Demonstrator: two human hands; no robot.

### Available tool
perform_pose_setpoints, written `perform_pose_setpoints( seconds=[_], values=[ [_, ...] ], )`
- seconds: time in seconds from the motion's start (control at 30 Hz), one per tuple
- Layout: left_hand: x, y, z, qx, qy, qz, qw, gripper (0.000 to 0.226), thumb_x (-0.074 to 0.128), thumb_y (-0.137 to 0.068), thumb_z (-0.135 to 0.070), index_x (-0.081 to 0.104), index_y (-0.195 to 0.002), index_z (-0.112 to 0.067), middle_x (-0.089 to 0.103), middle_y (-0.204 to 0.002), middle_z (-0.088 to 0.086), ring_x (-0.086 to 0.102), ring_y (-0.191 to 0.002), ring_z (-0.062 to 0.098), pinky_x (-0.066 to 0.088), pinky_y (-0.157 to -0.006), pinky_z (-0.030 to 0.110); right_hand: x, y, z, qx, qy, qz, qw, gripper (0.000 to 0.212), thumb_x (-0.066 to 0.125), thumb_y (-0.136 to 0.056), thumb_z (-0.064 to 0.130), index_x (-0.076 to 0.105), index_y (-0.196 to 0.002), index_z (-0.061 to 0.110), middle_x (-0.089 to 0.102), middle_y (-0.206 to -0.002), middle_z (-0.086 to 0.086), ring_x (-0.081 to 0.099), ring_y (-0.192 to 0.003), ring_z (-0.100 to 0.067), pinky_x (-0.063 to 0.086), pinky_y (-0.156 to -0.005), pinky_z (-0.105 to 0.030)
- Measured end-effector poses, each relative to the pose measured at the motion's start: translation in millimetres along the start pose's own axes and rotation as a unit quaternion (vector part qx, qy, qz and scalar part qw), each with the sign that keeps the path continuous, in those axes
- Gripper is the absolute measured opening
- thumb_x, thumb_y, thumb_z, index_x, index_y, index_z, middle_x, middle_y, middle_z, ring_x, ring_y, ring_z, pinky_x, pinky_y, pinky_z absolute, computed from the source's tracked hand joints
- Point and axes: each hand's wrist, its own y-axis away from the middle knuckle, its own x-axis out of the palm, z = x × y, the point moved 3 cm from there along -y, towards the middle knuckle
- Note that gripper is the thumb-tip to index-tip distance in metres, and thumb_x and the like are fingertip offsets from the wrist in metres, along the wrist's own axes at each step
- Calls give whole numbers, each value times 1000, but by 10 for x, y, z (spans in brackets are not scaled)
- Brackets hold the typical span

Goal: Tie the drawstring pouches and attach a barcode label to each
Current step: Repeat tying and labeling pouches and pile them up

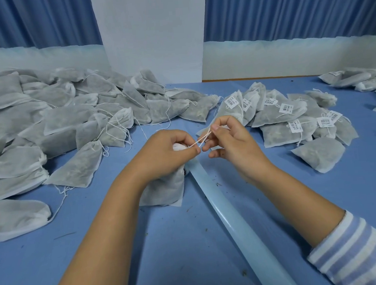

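A person's two bare hands meet just above the middle of a blue-covered table (pixel 190 253), working a thin white drawstring (pixel 201 139) pulled taut between them. The left hand (pixel 167 152) has its fingers (pixel 183 140) curled round the gathered neck of a grey-white non-woven fabric pouch (pixel 163 188), which lies on the table under that hand and reaches toward six o'clock. The right hand (pixel 229 144) pinches the string ends between thumb and forefinger, its other fingers loosely bent and holding nothing. The likely trouble is the fine string slipping out of either pinch before the knot bites, which would let the neck slacken and the filling leak. A hard tug could also snap the string or tear the thin fabric. No label shows on this pouch, though one may be hidden behind the hands. From nine to eleven o'clock spreads a large heap of matching unlabelled pouches (pixel 48 125), their strings trailing loose. At two o'clock lies a smaller pile of tied pouches (pixel 304 129), each carrying a white barcode label (pixel 286 108). Every pouch is plump with dark, speckled matter that shows dimly through the cloth; what it is cannot be told. A pale glossy strip (pixel 231 208) runs from under the hands toward five o'clock.
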Motion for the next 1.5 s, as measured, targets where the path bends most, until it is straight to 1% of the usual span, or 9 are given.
perform_pose_setpoints(
  seconds=[0.37,0.67,0.8,0.93,1.07,1.17,1.33,1.4,1.5],
  values=[
    [63,4,-64,25,-32,1,999,21,75,-84,-30,66,-66,-34,52,-52,-22,47,-50,-1,36,-50,10,-27,-13,8,-37,69,-15,997,11,38,-105,14,40,-94,14,65,-63,3,47,-42,-11,41,-44,-21],
    [133,8,-125,54,-32,21,998,22,77,-83,-25,66,-66,-33,52,-51,-24,48,-50,-4,35,-51,7,-40,-28,12,-52,98,-10,994,9,40,-104,12,43,-95,13,56,-53,4,38,-41,-9,33,-41,-18],
    [136,-3,-98,41,-18,2,999,18,75,-85,-33,67,-68,-35,51,-51,-23,45,-49,-2,34,-50,10,-82,-42,34,-58,83,-17,995,12,41,-104,13,44,-93,15,59,-58,4,42,-41,-11,37,-42,-21],
    [57,-2,-53,-2,42,2,999,18,70,-83,-49,73,-84,-31,60,-64,-26,52,-59,-7,36,-55,6,-113,-50,48,-64,56,-17,996,13,40,-105,14,43,-93,17,63,-64,3,50,-48,-12,43,-48,-23],
    [-92,1,82,-71,98,24,992,9,68,-87,-32,75,-91,-29,73,-94,-17,62,-86,-3,43,-74,12,-113,-44,57,-80,59,-26,995,13,44,-103,12,47,-92,17,64,-76,6,60,-66,-10,48,-53,-23],
    [-211,4,194,-110,127,-27,985,9,67,-89,-24,76,-85,-23,72,-81,-10,61,-75,3,44,-70,19,-97,-24,83,-101,92,-29,990,11,52,-100,11,55,-91,18,59,-87,10,60,-78,-5,51,-62,-23],
    [-275,-12,204,-113,198,-126,966,15,74,-86,-26,72,-75,-16,67,-68,-5,58,-68,12,46,-69,29,17,49,108,-131,149,3,980,12,60,-95,11,62,-88,21,56,-94,2,53,-79,-6,52,-66,-27],
    [-265,-22,152,-93,218,-172,956,15,75,-86,-29,71,-75,-19,67,-66,-8,58,-64,8,47,-66,25,85,85,82,-133,170,21,976,13,62,-94,11,63,-87,22,56,-95,0,55,-81,-8,52,-71,-33],
    [-225,-16,69,-57,258,-217,940,11,75,-86,-30,72,-79,-23,66,-64,-15,58,-60,0,44,-57,14,182,140,71,-148,189,41,970,17,65,-92,11,64,-87,27,54,-98,3,54,-90,-4,48,-75,-22]
  ],
)
